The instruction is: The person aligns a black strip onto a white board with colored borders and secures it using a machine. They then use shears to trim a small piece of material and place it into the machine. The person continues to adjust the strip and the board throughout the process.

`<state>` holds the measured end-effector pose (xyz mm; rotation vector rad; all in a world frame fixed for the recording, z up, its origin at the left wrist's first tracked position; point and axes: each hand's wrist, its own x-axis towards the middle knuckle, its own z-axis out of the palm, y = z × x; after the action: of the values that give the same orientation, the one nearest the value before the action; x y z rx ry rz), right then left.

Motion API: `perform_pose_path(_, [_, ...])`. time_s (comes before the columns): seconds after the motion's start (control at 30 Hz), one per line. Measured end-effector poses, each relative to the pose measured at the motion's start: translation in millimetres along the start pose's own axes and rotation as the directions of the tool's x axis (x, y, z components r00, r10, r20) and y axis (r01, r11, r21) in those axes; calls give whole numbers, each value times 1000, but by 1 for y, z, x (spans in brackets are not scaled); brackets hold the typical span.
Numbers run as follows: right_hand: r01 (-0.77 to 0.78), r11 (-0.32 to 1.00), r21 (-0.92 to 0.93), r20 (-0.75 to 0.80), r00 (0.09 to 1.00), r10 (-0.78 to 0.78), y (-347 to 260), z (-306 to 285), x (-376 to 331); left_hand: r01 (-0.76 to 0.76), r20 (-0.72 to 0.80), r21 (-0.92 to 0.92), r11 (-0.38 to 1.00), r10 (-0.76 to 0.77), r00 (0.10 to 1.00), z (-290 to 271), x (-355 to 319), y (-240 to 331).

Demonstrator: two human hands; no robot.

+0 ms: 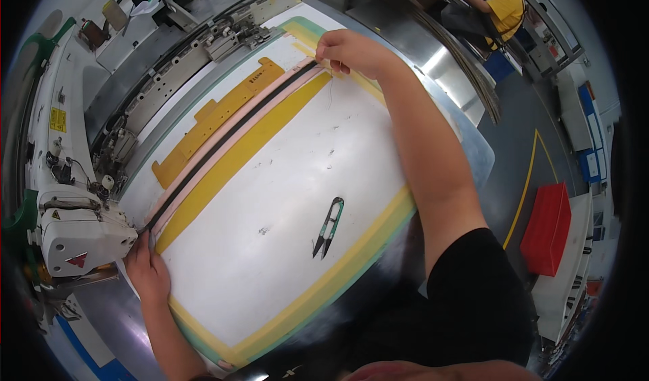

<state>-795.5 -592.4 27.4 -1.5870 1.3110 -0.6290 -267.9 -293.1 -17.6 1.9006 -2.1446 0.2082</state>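
A long black strip point(233, 132) bordered by pink bands point(270, 107) runs diagonally over the white work board. At its far end, my right hand point(355, 53) is closed in a pinch, with a thin loose thread point(330, 97) hanging just below. My left hand point(149, 273) lies at the strip's near end, beside the white sewing machine head point(81, 236), its fingers stretched out and touching the end. A mustard yellow strip point(223, 178) lies along the pink edge. Thread snips point(328, 227) with a green handle rest on the board.
A yellow notched plate point(216, 121) lies beyond the strip, in front of the machine's metal rail point(196, 67). Yellow and green tape point(324, 266) borders the white board point(250, 280). A person in a yellow shirt point(507, 9) sits at far right, and a red bin point(546, 229) stands at right.
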Motion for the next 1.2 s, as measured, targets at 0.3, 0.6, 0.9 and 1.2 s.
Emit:
perform_pose_path(0.3, [192,879,-436,-179,939,-294,18,29,17,70,-59,-43,997,-72,996,5,-6,-5])
perform_pose_path(0.6, [255,737,-626,-196,863,-465,40,22,26,118,-127,-98,988,-130,983,-4,0,2])
perform_pose_path(0.9, [182,757,-627,-190,907,-376,20,39,19,170,-120,-135,976,-186,975,-2,-1,1])
perform_pose_path(1.2, [264,660,-704,-139,859,-493,47,21,36,225,-113,-99,969,-235,965,5,-2,-5])
